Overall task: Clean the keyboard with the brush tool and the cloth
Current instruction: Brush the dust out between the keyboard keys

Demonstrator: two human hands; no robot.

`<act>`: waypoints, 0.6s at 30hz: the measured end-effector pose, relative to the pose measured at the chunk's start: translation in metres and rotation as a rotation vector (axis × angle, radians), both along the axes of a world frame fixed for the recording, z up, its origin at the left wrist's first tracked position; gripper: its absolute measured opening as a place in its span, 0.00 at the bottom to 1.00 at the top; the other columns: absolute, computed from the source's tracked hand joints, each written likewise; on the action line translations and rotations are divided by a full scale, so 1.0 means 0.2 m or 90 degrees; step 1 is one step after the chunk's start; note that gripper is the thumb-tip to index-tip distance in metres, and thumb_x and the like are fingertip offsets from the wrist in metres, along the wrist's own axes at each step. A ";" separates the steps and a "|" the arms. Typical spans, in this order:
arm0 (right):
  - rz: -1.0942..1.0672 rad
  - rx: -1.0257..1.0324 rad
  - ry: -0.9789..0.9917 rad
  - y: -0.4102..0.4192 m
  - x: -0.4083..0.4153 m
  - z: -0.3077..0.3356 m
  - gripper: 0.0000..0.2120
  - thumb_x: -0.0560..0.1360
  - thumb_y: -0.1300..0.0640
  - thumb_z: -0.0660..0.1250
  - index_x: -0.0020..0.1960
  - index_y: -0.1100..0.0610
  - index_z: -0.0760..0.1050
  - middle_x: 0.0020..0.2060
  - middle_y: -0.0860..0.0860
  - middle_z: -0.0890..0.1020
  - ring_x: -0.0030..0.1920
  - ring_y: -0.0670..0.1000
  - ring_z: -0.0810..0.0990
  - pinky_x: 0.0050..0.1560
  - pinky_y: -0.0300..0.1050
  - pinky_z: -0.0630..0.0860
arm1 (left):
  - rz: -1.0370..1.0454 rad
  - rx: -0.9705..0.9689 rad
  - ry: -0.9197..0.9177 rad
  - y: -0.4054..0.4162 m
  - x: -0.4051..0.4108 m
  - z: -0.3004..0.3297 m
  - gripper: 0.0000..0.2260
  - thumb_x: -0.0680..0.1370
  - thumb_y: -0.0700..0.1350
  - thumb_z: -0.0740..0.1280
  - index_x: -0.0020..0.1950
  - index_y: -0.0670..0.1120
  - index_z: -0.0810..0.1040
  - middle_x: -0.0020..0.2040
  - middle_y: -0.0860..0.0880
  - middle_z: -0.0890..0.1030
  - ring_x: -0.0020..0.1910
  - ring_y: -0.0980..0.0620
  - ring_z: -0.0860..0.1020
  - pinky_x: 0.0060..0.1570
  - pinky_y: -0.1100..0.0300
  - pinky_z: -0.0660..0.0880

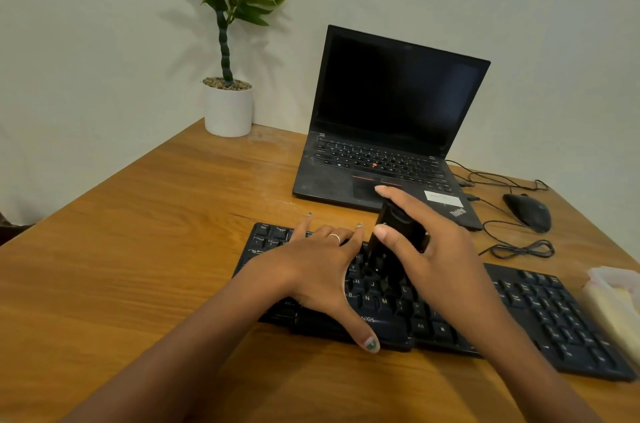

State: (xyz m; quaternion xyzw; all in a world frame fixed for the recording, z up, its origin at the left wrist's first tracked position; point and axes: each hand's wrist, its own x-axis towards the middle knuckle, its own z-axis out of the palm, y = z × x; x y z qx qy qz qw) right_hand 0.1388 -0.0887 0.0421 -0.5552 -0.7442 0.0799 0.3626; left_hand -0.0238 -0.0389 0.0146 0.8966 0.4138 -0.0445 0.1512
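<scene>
The keyboard point(540, 312) lies across the lower centre of the frame, long axis running from centre left down to lower right; the right hand point(440, 260) grasps the brush tool point(394, 242) with curled fingers, bristle end down on the middle key rows. The left hand point(322, 270) rests flat on the keyboard's left half, fingers spread and released, steadying it; unbrushed keys appear to extend rightward of the brush, so the right hand is nearer. The cloth point(613, 301) sits at the right edge, just beside the keyboard. Count: one keyboard; one brush tool; one cloth; one laptop point(391, 111); one mouse point(528, 211); one potted plant point(228, 107).
</scene>
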 end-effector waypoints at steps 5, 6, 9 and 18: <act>-0.039 -0.086 0.000 0.04 0.12 0.04 0.21 0.75 0.49 0.64 0.66 0.36 0.66 0.48 0.38 0.72 0.48 0.41 0.75 0.35 0.32 0.73 | 0.000 0.005 0.005 -0.01 0.00 0.00 0.61 0.64 0.73 0.69 0.78 0.48 0.32 0.80 0.49 0.43 0.78 0.50 0.41 0.71 0.43 0.29; -0.062 -0.057 0.010 0.05 0.11 0.03 0.21 0.75 0.49 0.64 0.67 0.38 0.66 0.48 0.37 0.72 0.47 0.41 0.75 0.37 0.33 0.74 | 0.000 0.004 0.004 -0.01 0.00 -0.01 0.61 0.64 0.73 0.69 0.78 0.48 0.32 0.80 0.49 0.43 0.78 0.50 0.40 0.71 0.43 0.29; -0.033 0.036 0.014 0.02 0.02 -0.02 0.23 0.75 0.49 0.64 0.68 0.37 0.65 0.45 0.31 0.70 0.45 0.36 0.74 0.42 0.35 0.76 | -0.002 0.007 0.002 -0.01 0.00 0.00 0.60 0.64 0.73 0.69 0.78 0.48 0.33 0.80 0.49 0.43 0.78 0.49 0.41 0.71 0.42 0.29; -0.058 -0.045 -0.050 0.03 0.07 0.05 0.21 0.75 0.48 0.63 0.66 0.35 0.64 0.48 0.37 0.71 0.43 0.41 0.72 0.40 0.37 0.77 | 0.002 0.007 0.004 -0.01 0.00 0.00 0.60 0.64 0.73 0.69 0.77 0.49 0.32 0.80 0.49 0.43 0.78 0.49 0.40 0.71 0.43 0.28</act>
